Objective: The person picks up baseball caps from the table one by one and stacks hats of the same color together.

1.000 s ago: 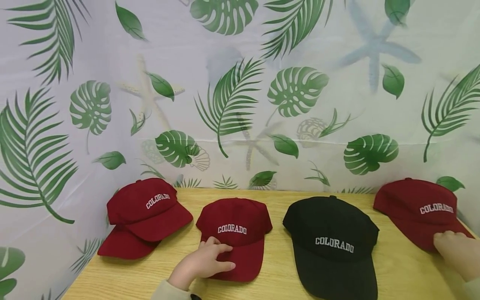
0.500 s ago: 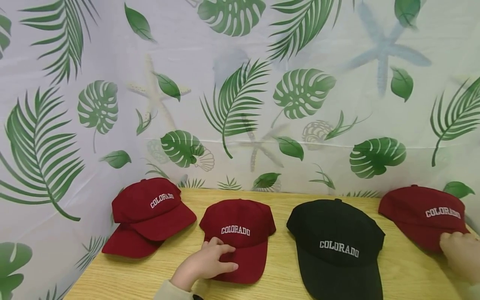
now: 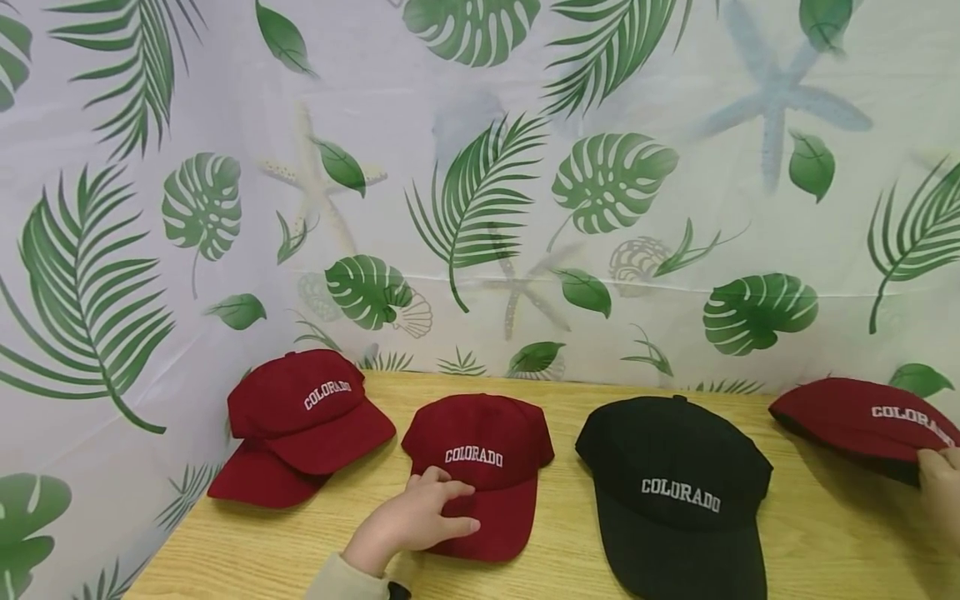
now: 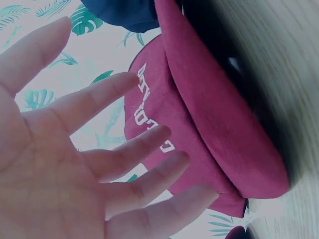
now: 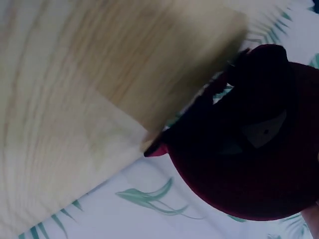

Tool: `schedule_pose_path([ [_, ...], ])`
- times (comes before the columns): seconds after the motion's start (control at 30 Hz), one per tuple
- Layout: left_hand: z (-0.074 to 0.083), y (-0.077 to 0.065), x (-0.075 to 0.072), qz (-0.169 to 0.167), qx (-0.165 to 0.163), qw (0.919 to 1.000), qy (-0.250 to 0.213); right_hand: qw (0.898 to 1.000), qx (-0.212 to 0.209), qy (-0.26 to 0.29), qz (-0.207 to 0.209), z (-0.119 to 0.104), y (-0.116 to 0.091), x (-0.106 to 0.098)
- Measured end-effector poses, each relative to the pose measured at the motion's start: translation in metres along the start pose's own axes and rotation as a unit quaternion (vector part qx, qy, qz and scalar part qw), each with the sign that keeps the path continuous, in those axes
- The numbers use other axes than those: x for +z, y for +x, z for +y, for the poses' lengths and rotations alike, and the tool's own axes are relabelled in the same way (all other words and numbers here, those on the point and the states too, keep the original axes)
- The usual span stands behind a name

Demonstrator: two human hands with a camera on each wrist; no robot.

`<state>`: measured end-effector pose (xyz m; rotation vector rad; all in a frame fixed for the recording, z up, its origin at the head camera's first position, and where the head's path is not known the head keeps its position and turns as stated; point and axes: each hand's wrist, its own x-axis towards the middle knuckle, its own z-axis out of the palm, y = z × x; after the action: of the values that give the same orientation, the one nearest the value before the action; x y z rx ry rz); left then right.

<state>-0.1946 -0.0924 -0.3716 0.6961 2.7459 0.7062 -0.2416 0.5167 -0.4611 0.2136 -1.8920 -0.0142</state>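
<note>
A dark red baseball cap lettered COLORADO (image 3: 480,433) sits in the middle, brim toward me. My left hand (image 3: 416,518) is held over the left side of its brim, fingers spread. In the left wrist view the palm and separated fingers (image 4: 144,149) overlap that cap and grip nothing. At far right, my right hand (image 3: 942,487) grips the brim of another red cap (image 3: 840,408), which is tilted with its brim raised. The dark inside of this raised cap (image 5: 269,119) faces the right wrist view, where only a bit of hand shows at the edge.
A black COLORADO cap (image 3: 675,475) lies between the two hands. Two overlapping red caps (image 3: 300,417) rest at the left. All stand on a light wooden table (image 3: 555,533), backed by a leaf-patterned white cloth (image 3: 652,83).
The right hand has raised the far-right cap's brim off the table, exposing its dark underside. My left hand keeps its place by the middle cap; the head view has shifted slightly.
</note>
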Motion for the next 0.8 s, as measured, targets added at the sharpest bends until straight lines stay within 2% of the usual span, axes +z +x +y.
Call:
schedule_pose_path([
  [0.1,0.001,-0.001,0.0,0.0,0.006,1.0,-0.007,1.0,-0.008,-0.011,0.005,0.012,-0.01,0.004],
  [0.17,0.002,-0.001,0.0,0.004,0.012,0.9999,-0.011,0.997,-0.053,-0.06,-0.004,0.012,-0.01,0.001],
  [0.23,0.004,-0.001,0.0,0.012,0.019,0.9997,-0.013,0.996,-0.059,-0.07,-0.011,-0.001,0.002,-0.011],
  [0.33,0.006,0.0,0.001,0.03,0.03,0.999,-0.014,0.997,-0.06,-0.046,0.026,-0.039,0.033,-0.036],
  [0.4,0.008,0.0,0.001,0.047,0.04,0.998,-0.016,0.998,-0.019,0.011,0.06,-0.066,0.056,-0.052],
  [0.43,0.009,0.001,0.001,0.057,0.046,0.9971,-0.02,0.997,-0.018,0.011,0.07,-0.063,0.054,-0.049],
  [0.47,0.01,0.001,0.001,0.067,0.051,0.996,-0.027,0.997,-0.014,0.013,0.077,-0.062,0.053,-0.048],
  [0.57,0.016,0.004,0.0,0.091,0.074,0.9895,-0.085,0.996,0.002,0.027,0.087,-0.099,0.079,-0.069],
  [0.63,0.022,0.005,-0.003,0.1,0.084,0.9813,-0.142,0.993,0.002,0.04,0.113,-0.13,0.1,-0.085],
  [0.7,0.03,0.007,-0.004,0.095,0.091,0.9661,-0.222,0.987,-0.015,0.066,0.143,-0.186,0.138,-0.117],
  [0.77,0.042,0.007,-0.005,0.088,0.095,0.9439,-0.304,0.98,-0.043,0.09,0.169,-0.207,0.149,-0.125],
  [0.8,0.049,0.006,-0.005,0.082,0.098,0.929,-0.347,0.977,-0.052,0.102,0.181,-0.217,0.154,-0.128],
])
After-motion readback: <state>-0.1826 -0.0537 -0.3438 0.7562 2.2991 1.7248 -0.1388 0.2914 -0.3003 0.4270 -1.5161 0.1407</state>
